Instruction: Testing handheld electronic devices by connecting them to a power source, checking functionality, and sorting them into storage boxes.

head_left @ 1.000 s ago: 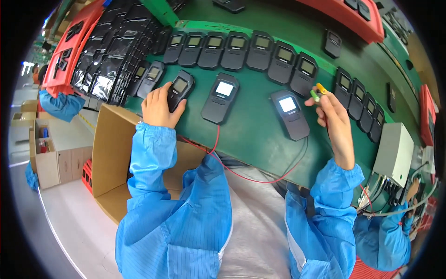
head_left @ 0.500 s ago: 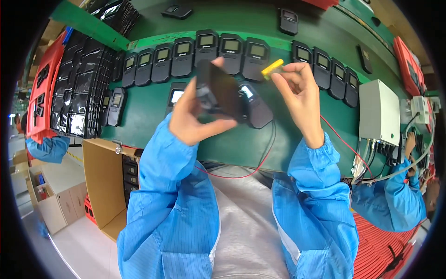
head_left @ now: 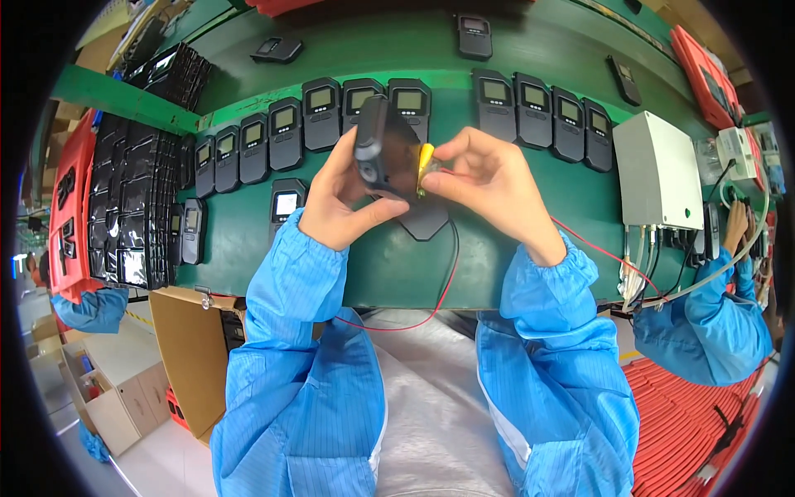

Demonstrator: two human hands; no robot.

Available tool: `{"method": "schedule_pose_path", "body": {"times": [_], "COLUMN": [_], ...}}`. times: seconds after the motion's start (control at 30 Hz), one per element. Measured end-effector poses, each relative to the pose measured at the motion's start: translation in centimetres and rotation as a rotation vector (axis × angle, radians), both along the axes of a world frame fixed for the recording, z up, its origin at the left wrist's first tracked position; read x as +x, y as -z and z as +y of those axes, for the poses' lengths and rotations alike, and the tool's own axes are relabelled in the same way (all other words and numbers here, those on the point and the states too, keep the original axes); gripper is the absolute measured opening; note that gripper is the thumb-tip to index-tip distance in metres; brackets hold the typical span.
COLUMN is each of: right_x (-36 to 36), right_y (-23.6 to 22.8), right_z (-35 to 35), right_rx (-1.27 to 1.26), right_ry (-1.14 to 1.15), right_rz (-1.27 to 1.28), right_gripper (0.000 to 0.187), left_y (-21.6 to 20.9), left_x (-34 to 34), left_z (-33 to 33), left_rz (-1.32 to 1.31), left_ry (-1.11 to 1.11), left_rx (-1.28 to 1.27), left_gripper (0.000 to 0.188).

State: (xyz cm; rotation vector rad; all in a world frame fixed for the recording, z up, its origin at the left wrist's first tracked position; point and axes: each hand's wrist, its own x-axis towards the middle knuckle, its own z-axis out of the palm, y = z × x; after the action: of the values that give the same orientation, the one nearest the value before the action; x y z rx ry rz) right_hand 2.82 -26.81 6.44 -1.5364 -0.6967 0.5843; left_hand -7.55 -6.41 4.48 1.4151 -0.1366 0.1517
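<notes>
My left hand (head_left: 335, 203) is wrapped round a black handheld device (head_left: 374, 149), tilted on its edge above the green bench. Its dark, glossy side faces right. Between the thumb and forefinger of my right hand (head_left: 484, 178) is a small yellow piece (head_left: 425, 156), right beside that glossy side; I cannot tell whether the two touch. Partly hidden beneath them, another black device (head_left: 429, 219) lies on the bench with a dark cord at its side. A device with a lit screen (head_left: 286, 203) lies just left of my left hand.
Black devices with small screens (head_left: 284, 132) line the back of the green bench (head_left: 489, 257). Black trays (head_left: 132, 203) are stacked at left, above an open cardboard box (head_left: 190, 356). At right stand a white box (head_left: 658, 170) with cables and a co-worker's hand (head_left: 735, 224). A red wire (head_left: 596, 244) crosses the bench.
My right hand has brought the yellow piece left and down, close to the held device. That device has turned in my left hand. The whole view has shifted a little.
</notes>
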Motion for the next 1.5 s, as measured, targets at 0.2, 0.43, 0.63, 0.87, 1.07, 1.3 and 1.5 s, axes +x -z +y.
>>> {"method": "schedule_pose_path", "body": {"times": [0.2,0.43,0.63,0.87,1.07,1.3,1.5], "right_x": [-0.3,-0.9,-1.6,3.7,8.4,8.1,8.0], "right_y": [-0.4,-0.4,1.5,0.1,2.3,3.2,4.4], "right_z": [-0.2,0.8,0.3,-5.2,-11.9,-9.5,-9.9], "right_rx": [0.014,-0.013,-0.16,0.021,-0.249,-0.397,-0.355], "right_ry": [-0.124,-0.032,0.263,0.762,0.957,0.747,0.694], "right_rz": [0.215,-0.236,-0.704,-0.3,-0.301,-0.336,-0.301], "right_gripper": [0.025,0.034,0.027,0.032,0.037,0.047,0.047], "left_y": [0.6,-1.2,-4.4,-0.9,4.1,5.1,5.4], "left_x": [-0.2,0.2,-0.8,-3.7,-4.7,-2.7,-1.6], "left_z": [0.1,-1.7,-0.6,16.4,21.1,20.8,19.9], "left_rz": [-0.127,-0.075,-0.067,-0.052,0.478,0.357,0.339], "left_ry": [0.029,-0.164,-0.111,-0.58,-0.547,-0.532,-0.592], "left_rx": [0.153,0.116,0.38,1.216,1.56,1.602,1.664], "left_gripper": [0.091,0.091,0.073,0.073,0.091,0.09,0.089]}}
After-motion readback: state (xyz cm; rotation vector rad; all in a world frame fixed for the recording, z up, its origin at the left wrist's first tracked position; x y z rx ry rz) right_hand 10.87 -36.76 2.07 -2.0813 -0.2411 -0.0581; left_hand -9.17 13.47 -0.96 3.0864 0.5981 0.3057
